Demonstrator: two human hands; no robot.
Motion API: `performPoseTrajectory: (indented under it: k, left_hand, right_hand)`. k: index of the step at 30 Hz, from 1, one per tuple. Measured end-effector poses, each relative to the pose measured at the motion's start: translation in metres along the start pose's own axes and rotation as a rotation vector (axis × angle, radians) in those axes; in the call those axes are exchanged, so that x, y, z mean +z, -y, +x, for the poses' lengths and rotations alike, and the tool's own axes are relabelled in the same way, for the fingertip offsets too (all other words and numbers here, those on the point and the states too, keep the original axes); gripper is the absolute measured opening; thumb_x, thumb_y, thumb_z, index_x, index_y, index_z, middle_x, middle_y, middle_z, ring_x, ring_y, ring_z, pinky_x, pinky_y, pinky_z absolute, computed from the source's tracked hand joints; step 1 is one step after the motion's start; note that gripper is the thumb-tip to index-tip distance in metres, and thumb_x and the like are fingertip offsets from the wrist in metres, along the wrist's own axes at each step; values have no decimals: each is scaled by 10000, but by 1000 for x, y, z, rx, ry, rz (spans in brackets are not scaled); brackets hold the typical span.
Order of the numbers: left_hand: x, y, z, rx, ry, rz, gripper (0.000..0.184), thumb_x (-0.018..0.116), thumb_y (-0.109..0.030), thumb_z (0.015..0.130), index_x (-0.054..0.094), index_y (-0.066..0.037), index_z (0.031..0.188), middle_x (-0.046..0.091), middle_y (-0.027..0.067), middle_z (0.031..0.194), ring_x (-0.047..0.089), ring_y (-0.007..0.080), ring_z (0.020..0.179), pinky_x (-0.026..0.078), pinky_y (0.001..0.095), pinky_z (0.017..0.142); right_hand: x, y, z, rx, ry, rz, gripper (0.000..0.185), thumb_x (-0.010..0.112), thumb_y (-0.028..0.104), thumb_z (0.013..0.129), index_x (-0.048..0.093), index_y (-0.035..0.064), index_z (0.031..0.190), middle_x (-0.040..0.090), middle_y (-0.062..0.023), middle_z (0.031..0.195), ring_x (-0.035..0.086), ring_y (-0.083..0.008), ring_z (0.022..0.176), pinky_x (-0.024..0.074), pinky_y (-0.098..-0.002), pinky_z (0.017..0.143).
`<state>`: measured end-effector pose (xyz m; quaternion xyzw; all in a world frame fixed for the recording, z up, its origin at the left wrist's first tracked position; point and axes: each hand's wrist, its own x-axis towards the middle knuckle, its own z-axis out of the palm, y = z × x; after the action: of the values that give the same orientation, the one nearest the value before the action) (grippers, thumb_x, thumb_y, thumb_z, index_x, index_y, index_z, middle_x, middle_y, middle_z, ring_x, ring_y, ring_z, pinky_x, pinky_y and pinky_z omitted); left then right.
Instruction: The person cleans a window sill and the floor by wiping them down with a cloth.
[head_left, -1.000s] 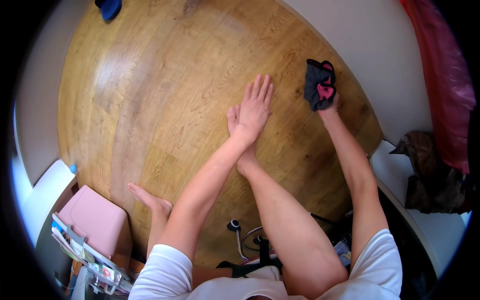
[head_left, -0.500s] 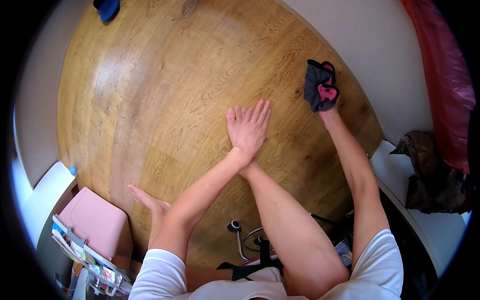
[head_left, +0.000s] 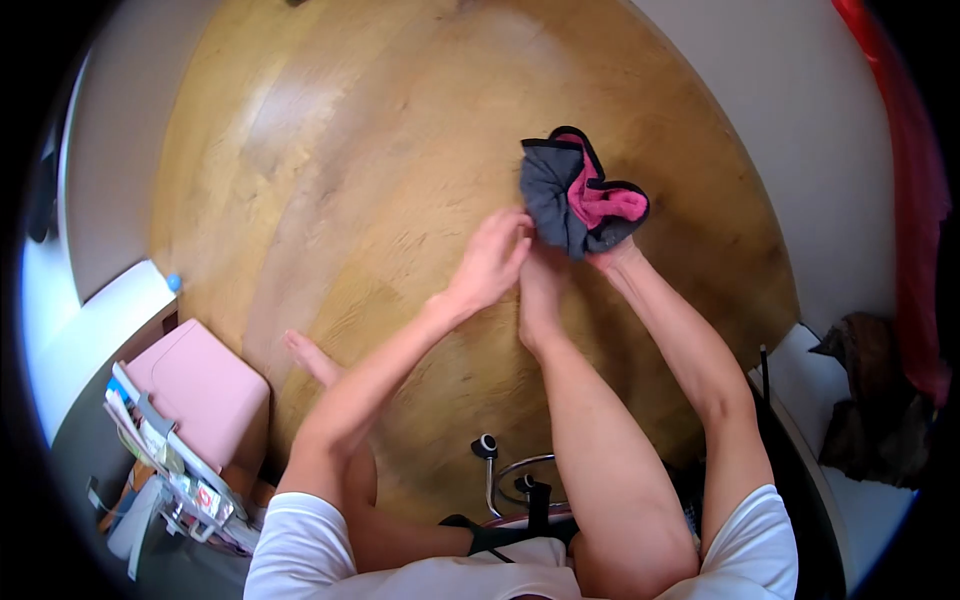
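Observation:
A grey and pink cleaning cloth (head_left: 555, 195) with black edging is bunched up over the toes of my outstretched bare foot (head_left: 540, 300). My right hand (head_left: 615, 255) grips it from the near side, its fingers mostly hidden under the fabric. Beside the foot, my left hand (head_left: 492, 262) is held with loosely bent fingers and nothing visible in it. Its fingertips reach the left edge of the cloth; whether they touch it I cannot tell.
Wooden floor (head_left: 350, 200) spreads out ahead, bounded by a pale wall (head_left: 740, 110) on the right. A pink box (head_left: 205, 390) stands at the left by a holder of papers (head_left: 170, 460). Chair casters (head_left: 487, 445) show below me. Red plastic sheeting (head_left: 910, 200) hangs far right.
My right hand has brought the cloth leftward from over the floor to my foot. My left hand has lifted off the foot's top and shifted to its left side, its fingers now bent.

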<state>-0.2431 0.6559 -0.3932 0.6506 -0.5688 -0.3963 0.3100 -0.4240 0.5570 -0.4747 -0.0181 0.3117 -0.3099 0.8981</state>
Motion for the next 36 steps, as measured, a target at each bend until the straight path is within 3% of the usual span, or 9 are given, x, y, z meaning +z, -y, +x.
performPoseTrajectory:
  k: [3,7,12,13,20,27,30,33,36]
  left_hand:
    - [-62,-1,-30,-116,-37,-105,194,552,0,888,586,-6,1079,573,135,1189,571,245,1120,483,352,930]
    - [-111,-13,-76,-246,-136,-244,184,523,45,897,593,0,1061,573,94,1136,562,178,1105,476,298,919]
    - [-125,-15,-114,-133,-333,-245,170,569,57,853,610,8,1011,598,122,1096,592,215,1042,491,314,874]
    - [-127,-11,-119,-107,-368,-235,161,577,54,851,613,9,1001,599,124,1095,592,219,1043,486,317,880]
    - [-145,1,-132,-144,-382,-160,147,610,-16,883,660,-10,1021,602,106,1121,576,226,1077,439,344,949]
    - [-156,17,-134,-200,-412,-112,245,709,-223,857,666,-25,995,580,110,1079,528,273,1047,425,371,928]
    - [-161,23,-135,-237,-407,-81,210,701,-212,864,644,-14,907,578,102,1064,532,266,1039,426,362,925]
    - [-156,39,-138,-340,-398,-353,124,670,-149,871,610,-41,875,588,70,1107,518,187,1093,391,337,970]
    - [-160,46,-142,-499,-472,-1055,95,633,-114,866,564,-49,869,586,69,1113,511,171,1111,372,333,996]
  right_hand:
    - [58,-32,-4,146,168,-27,553,498,358,965,396,79,1431,443,-108,1454,458,-276,1305,387,-424,1103]
    - [95,-71,-10,238,166,131,575,427,327,1005,304,12,1470,381,-148,1493,431,-266,1332,355,-387,1129]
    - [133,-97,-29,302,-16,34,693,368,511,927,379,40,1434,408,-143,1472,405,-314,1343,291,-455,1150]
    - [145,-99,-36,292,-64,-19,561,375,416,978,406,69,1417,429,-111,1457,414,-280,1332,300,-434,1146]
    - [131,-126,-19,427,97,-437,477,454,309,991,420,74,1405,469,-105,1411,488,-240,1252,397,-385,1074]
    - [119,-155,-12,549,143,-514,444,555,184,985,431,72,1396,510,-102,1361,569,-193,1159,504,-320,979]
    - [118,-162,-10,603,153,-518,465,589,146,968,433,64,1398,520,-100,1349,582,-173,1140,521,-294,954]
    - [132,-162,-2,589,141,-391,474,501,308,1011,428,55,1405,506,-109,1375,574,-181,1166,490,-321,996]
    - [155,-150,-1,655,129,-260,655,468,514,979,408,29,1414,487,-126,1404,529,-216,1238,429,-354,1061]
